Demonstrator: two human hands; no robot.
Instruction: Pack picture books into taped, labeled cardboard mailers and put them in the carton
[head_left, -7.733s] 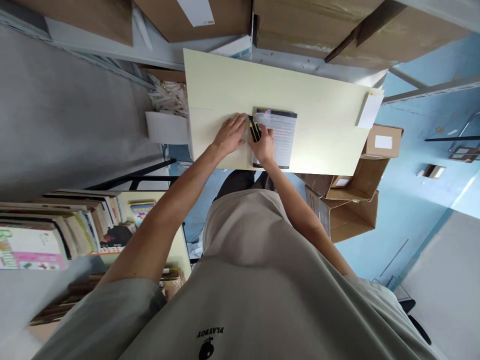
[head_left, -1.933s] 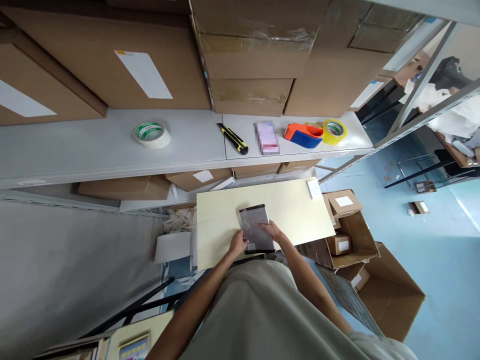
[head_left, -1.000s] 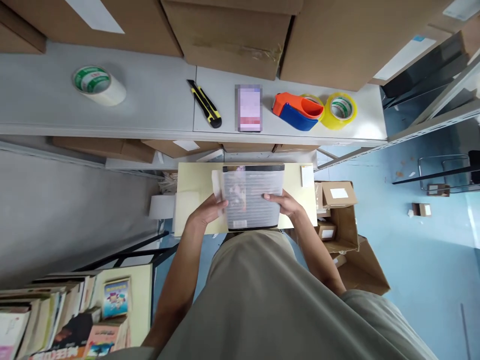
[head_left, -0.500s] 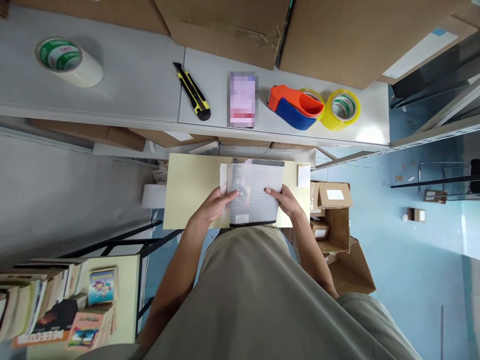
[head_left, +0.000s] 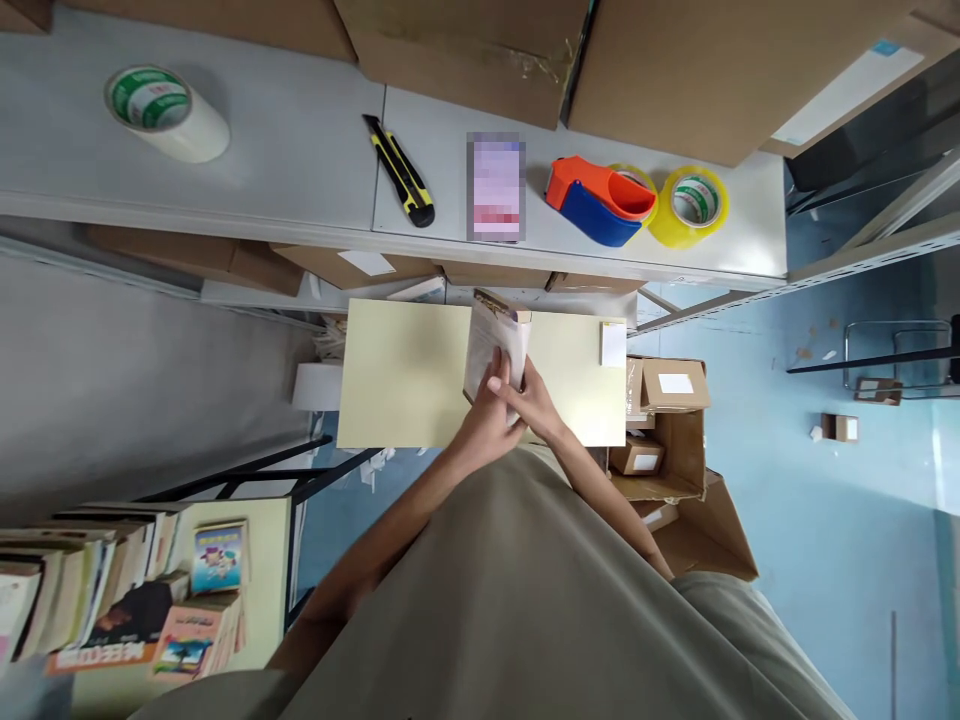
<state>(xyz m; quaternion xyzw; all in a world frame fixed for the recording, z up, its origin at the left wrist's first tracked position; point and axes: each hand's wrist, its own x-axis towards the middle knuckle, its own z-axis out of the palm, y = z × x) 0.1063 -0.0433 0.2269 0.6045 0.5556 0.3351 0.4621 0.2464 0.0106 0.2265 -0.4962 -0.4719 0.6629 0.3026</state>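
Observation:
A book (head_left: 489, 332) in a thin, whitish, see-through wrap is tilted up on its edge over the pale yellow tabletop (head_left: 405, 370). My left hand (head_left: 484, 425) is closed on its near end, fingers against the wrapped side. From the right, my right hand (head_left: 538, 405) grips the same end, its thumb lying across the left fingers. Part of the book's lower end is hidden behind both hands. A small white pad (head_left: 613, 344) rests at the tabletop's right end.
The grey shelf (head_left: 300, 170) beyond holds a clear tape roll (head_left: 187, 125), a yellow-black utility knife (head_left: 401, 175), an orange-blue tape dispenser (head_left: 600, 200) and a yellow tape roll (head_left: 690, 205). Cardboard boxes (head_left: 675, 385) stand at right. Books (head_left: 199, 640) fill a lower-left table.
The wrapped book has gone from lying flat with a hand at each side to tilted up on edge. Both hands have come together at its near end.

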